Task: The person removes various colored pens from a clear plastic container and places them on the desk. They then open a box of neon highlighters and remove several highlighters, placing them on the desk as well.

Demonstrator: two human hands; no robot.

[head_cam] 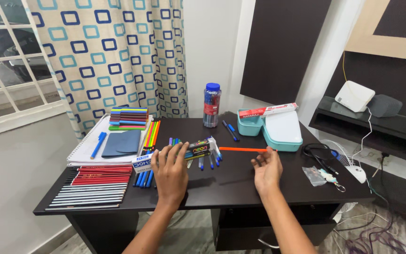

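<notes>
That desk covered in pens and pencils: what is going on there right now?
A person sits at a dark desk with both hands out. The left hand rests, fingers spread, at a black pen box amid loose blue pens. The right hand hovers half curled by the end of an orange pencil lying flat. Red and dark pencils are lined up at the left; a teal lunch box sits behind.

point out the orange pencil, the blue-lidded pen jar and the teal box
orange pencil (243, 149), head view, middle of its shaft
blue-lidded pen jar (211, 107), head view, its clear side wall
teal box (284, 128), head view, its pale lid
</notes>
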